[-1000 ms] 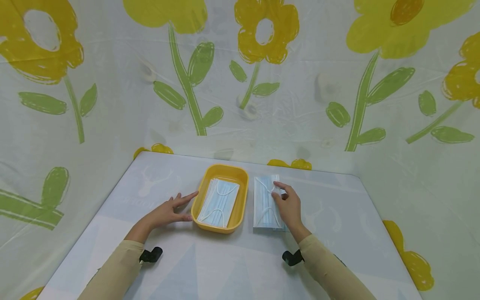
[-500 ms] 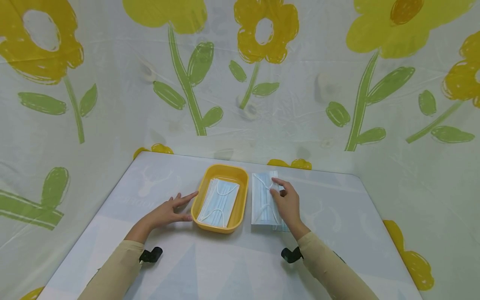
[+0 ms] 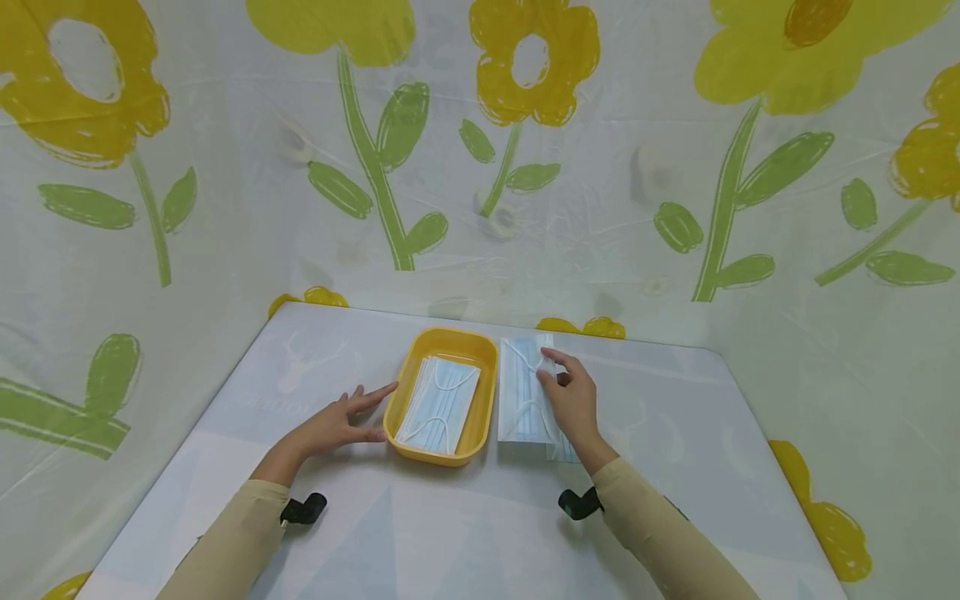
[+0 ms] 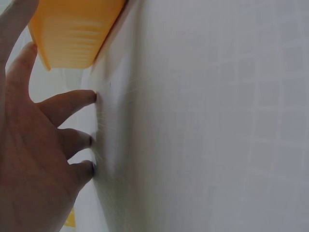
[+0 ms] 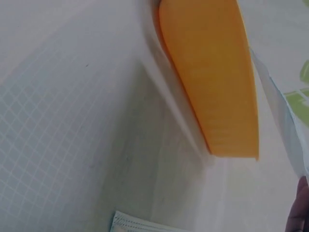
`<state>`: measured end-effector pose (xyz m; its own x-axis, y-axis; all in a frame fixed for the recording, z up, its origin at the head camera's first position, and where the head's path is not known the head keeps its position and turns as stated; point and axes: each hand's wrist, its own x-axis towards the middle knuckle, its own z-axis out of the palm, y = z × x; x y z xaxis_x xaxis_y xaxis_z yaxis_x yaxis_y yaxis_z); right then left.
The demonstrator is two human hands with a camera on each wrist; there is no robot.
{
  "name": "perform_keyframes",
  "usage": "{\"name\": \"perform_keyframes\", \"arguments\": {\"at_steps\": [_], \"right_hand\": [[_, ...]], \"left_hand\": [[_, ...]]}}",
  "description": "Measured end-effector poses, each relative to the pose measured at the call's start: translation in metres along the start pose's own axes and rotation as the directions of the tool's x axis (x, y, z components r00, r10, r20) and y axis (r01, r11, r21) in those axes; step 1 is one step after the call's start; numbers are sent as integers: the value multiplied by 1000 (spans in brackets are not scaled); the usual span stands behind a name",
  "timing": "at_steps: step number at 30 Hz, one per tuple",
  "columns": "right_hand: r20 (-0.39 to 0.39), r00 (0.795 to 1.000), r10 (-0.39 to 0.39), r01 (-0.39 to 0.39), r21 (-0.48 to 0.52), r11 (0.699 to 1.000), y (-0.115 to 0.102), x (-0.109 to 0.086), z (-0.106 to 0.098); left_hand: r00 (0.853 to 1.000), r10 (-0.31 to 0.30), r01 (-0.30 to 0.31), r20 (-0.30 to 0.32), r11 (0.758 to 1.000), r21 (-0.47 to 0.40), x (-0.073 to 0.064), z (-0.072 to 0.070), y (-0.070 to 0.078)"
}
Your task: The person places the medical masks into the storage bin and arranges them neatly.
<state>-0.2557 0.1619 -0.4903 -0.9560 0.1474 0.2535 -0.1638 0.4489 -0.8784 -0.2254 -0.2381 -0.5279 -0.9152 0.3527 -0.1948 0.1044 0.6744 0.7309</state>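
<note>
My right hand (image 3: 576, 402) pinches a light blue face mask (image 3: 525, 400) by its right side, lifted off the table just right of the yellow tray (image 3: 438, 459). In the right wrist view the held mask (image 5: 280, 113) hangs beside the tray's wall. Another mask (image 3: 564, 451) lies on the table, partly hidden under my right hand and the held one. Inside the tray rests a small stack of masks (image 3: 438, 404). My left hand (image 3: 333, 425) has its fingers spread, index finger and thumb touching the tray's left rim; in the left wrist view the other fingertips (image 4: 89, 96) reach down towards the tabletop.
The pale patterned table (image 3: 450, 542) ends at a back edge against a white curtain (image 3: 600, 208) printed with yellow flowers. Black wrist-worn devices (image 3: 303, 508) stick out below both sleeves.
My right hand has raised the held mask and shifted it slightly left and away from me, towards the tray, uncovering more of the mask below. The left hand and tray stay put.
</note>
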Motion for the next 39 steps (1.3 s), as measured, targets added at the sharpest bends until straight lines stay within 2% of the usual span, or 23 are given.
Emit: {"name": "perform_keyframes", "arguments": {"at_steps": [9,19,39], "right_hand": [[11,1000,14,-15,15,1000,-11,-2,9],[25,1000,1,-2,49,999,-10,-5,26],[47,998,46,-49,66,997,-21,-11,59]], "left_hand": [[1000,1,-1,1,1000,-6,0,0,-1],[1000,-13,13,3,1000,-1,1,1,-1],[1000,16,-16,-1,1000,6,0,0,-1]]}}
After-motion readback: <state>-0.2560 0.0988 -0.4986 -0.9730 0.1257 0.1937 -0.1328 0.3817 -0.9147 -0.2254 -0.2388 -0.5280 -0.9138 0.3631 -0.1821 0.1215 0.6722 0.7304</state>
